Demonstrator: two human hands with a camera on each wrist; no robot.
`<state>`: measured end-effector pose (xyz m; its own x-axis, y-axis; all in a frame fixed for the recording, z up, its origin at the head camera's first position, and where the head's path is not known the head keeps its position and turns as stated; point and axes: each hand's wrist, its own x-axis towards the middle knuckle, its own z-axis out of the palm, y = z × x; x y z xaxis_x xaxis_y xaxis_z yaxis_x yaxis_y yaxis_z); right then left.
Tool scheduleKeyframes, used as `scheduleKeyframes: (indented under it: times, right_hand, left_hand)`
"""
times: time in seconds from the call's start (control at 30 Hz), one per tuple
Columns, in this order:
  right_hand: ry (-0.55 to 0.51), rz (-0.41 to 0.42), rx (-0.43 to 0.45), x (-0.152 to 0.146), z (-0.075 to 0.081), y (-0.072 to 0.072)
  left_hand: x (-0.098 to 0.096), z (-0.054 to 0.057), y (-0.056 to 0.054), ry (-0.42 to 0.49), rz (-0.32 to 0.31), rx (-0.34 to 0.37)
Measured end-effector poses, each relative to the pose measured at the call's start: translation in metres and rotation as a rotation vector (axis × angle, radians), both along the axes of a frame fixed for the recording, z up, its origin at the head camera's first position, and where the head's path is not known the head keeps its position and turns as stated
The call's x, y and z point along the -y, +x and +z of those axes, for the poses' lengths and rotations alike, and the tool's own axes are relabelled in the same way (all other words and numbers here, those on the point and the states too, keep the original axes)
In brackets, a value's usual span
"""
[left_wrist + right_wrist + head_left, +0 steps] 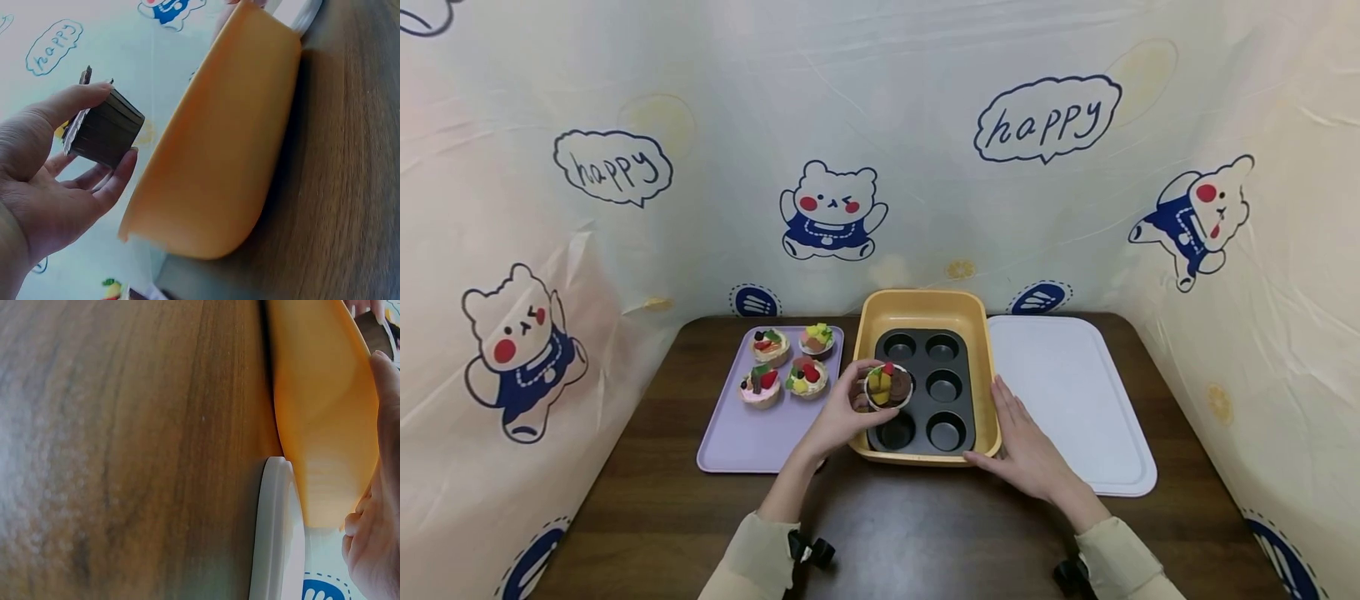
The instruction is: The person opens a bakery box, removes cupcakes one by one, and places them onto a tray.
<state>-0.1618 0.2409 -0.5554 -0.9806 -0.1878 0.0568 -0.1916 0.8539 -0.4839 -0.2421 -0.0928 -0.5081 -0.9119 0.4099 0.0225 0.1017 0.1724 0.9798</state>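
A cupcake (889, 387) with a chocolate-brown top, yellow fruit pieces and a red berry is pinched between the thumb and fingers of my left hand (844, 410). It is held over the left column of a dark muffin tin (920, 385), and its dark fluted cup (107, 130) shows in the left wrist view. The tin lies inside a yellow rectangular basin (922, 305). My right hand (1026, 450) rests against the right side of the basin, its fingers extended along the rim and its thumb at the front corner.
On the left, a lilac tray (741, 446) bears several fruit-topped cupcakes (807, 377). A white tray (1067, 392) lies to the right, close beside the basin. All stand on a dark wooden table (925, 533) with a printed curtain (715, 100) behind and at both sides.
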Motion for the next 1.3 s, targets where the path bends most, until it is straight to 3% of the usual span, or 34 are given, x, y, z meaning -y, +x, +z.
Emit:
scheduleKeyframes:
  times: [0.27, 0.47, 0.7, 0.97, 1.17, 1.3]
  right_hand:
    - [-0.015, 0.003, -0.008, 0.000, 0.000, 0.001]
    - [-0.005, 0.003, 0.007, -0.001, -0.001, 0.001]
    - [-0.011, 0.000, -0.004, -0.001, -0.001, 0.001]
    - [-0.011, -0.007, 0.006, -0.001, -0.001, 0.001]
    - [-0.007, -0.003, 0.000, -0.001, -0.003, 0.001]
    - [-0.007, -0.002, -0.004, 0.000, -0.004, 0.001]
  left_hand:
    - [0.031, -0.001, 0.013, -0.009, 0.088, 0.021]
    - [0.057, -0.003, 0.023, -0.051, 0.209, 0.060]
    - [0.084, -0.003, 0.040, -0.017, 0.400, 0.018]
    - [0.118, -0.020, 0.049, -0.035, 0.577, 0.035]
    - [0.141, -0.037, 0.051, -0.026, 0.758, 0.072]
    - [0.149, -0.044, 0.053, -0.063, 0.805, 0.068]
